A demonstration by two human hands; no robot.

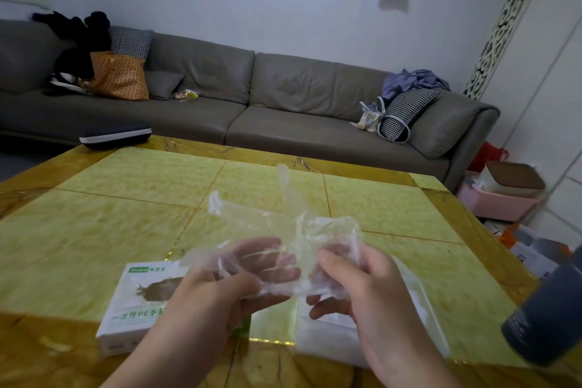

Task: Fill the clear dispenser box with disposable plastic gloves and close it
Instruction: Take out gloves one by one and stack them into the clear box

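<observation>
A bunch of clear plastic gloves (283, 230) hangs in the air at the lower centre of the frame, held up above the table (126, 198) between both hands, with two glove fingers sticking upward. The left hand (239, 280) grips the lower left of the bunch, its fingers curled and seen through the film. The right hand (356, 280) pinches the right side of the bunch, thumb on top and fingers curled beneath.

Under the right hand, at the lower right of centre, lies the clear dispenser box (419, 302) on the table; whether its lid is open cannot be told. Under the left forearm, at the lower left, lies a white cardboard glove box (135, 302) with green print and a torn opening on top.

At the right edge a dark cylindrical container (548, 318) leans into the frame. Beyond the table, across the middle of the frame, stands a grey sofa (283, 94) with an orange bag (119, 79) at the upper left.
</observation>
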